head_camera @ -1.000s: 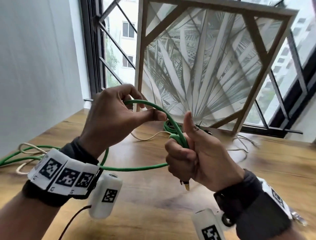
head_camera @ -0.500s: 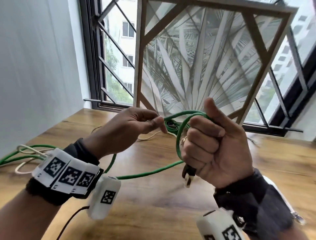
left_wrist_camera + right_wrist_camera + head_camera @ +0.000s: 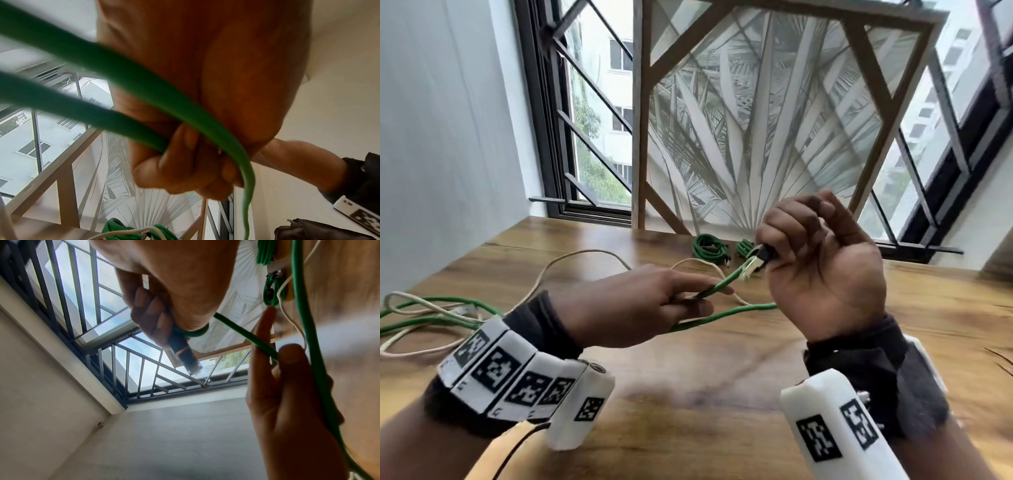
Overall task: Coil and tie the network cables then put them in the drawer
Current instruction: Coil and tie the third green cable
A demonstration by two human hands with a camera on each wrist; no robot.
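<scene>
From the head view, my right hand [image 3: 822,270], centre-right of the frame, had its fingers curled round the black-booted plug [image 3: 758,258] of the thin green network cable [image 3: 717,287]. My left hand [image 3: 640,305], mid-frame, pinched that cable a little below the plug, and the rest trailed off to the left edge across the wooden surface [image 3: 722,394], tangled with a cream cable [image 3: 585,255]. Two coiled green bundles [image 3: 709,246] lay behind, by the leaf-patterned wooden-framed panel [image 3: 756,120].

In the left wrist view, two green strands crossed my palm, fingers [image 3: 185,170] closed on them.

The right wrist view showed the cable looped round a finger, plug pointing down.

I judged the cable light, springy and slick; best gripped by the jacket just behind the boot, sparing the fragile clip.
</scene>
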